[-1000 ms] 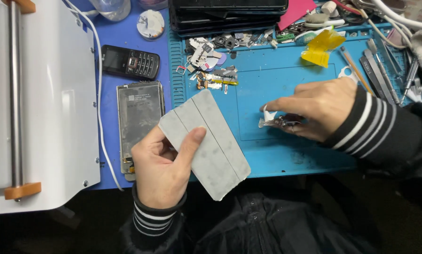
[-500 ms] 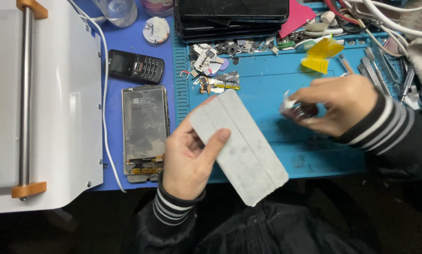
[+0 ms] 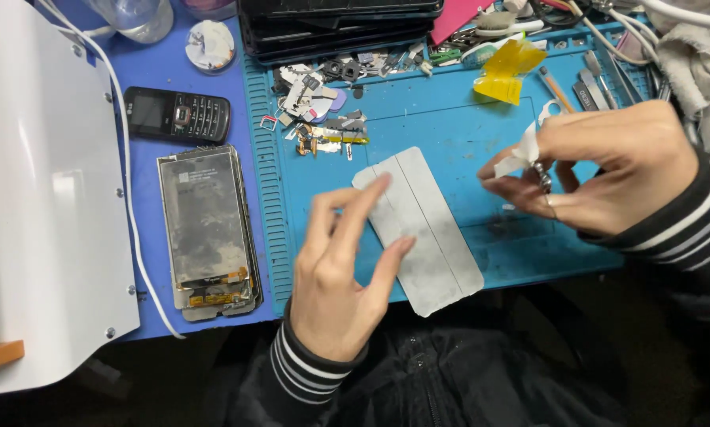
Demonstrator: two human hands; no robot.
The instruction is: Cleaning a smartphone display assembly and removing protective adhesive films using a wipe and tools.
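Above the blue mat (image 3: 450, 134), the right hand (image 3: 608, 170) pinches a small metal part (image 3: 543, 180) between thumb and fingertips, with a scrap of white tissue (image 3: 521, 154) pressed against it; the part is too small to make out further. The left hand (image 3: 343, 277) holds a grey plate (image 3: 430, 237) by its near left edge, fingers spread along the face and thumb on top, the plate lying low and slanted over the mat's front edge.

Behind the plate, loose screws and small phone parts (image 3: 319, 111) lie scattered on the mat, with a crumpled yellow film (image 3: 509, 69) farther back and hand tools (image 3: 592, 79) at the right rear corner. Left of the mat, on a darker blue surface (image 3: 244, 71), sits a stack of opened phone frames (image 3: 204, 229), a black keypad phone (image 3: 177, 115) behind it, and a round white disc (image 3: 210, 45) beyond that. A white machine (image 3: 46, 198) with a white cable (image 3: 129, 213) fills the left side. Black trays (image 3: 339, 24) line the back edge, and a grey cloth (image 3: 699, 63) bunches at the far right.
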